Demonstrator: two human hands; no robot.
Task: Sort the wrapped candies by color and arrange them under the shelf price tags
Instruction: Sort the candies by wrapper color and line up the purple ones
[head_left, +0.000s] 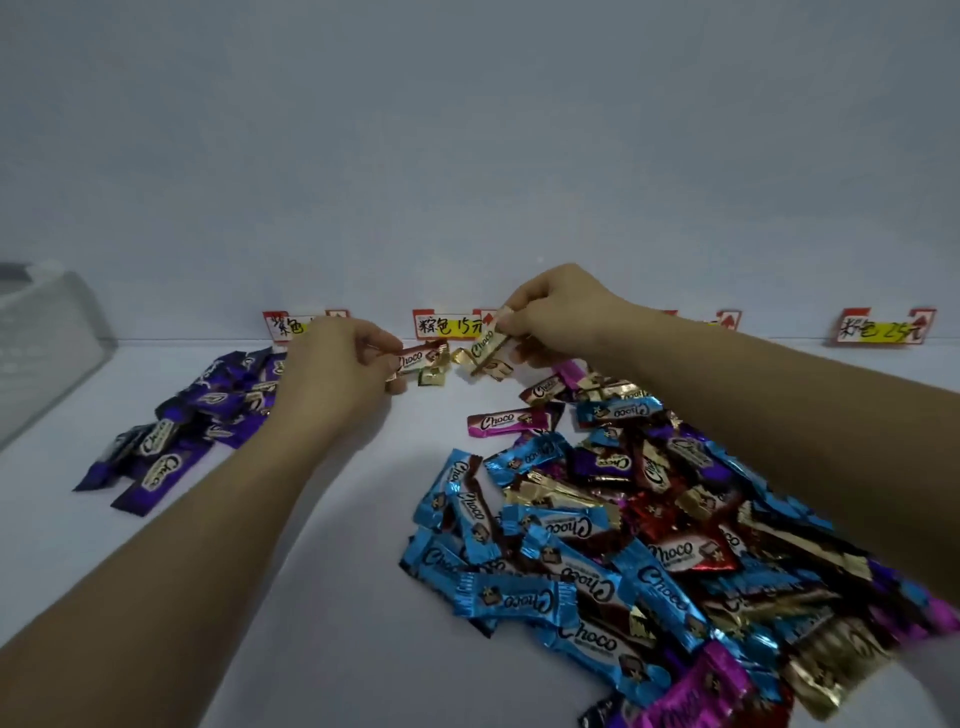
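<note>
Placing two candies below price tag between hands. Left hand pinches brown candy; right hand pinches gold candy. Mixed pile under right forearm. Judgement: lay each flat, clear of purple pile beside left hand.

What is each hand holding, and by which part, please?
Left hand: brown candy, by one end. Right hand: gold candy, by its upper end.
</note>
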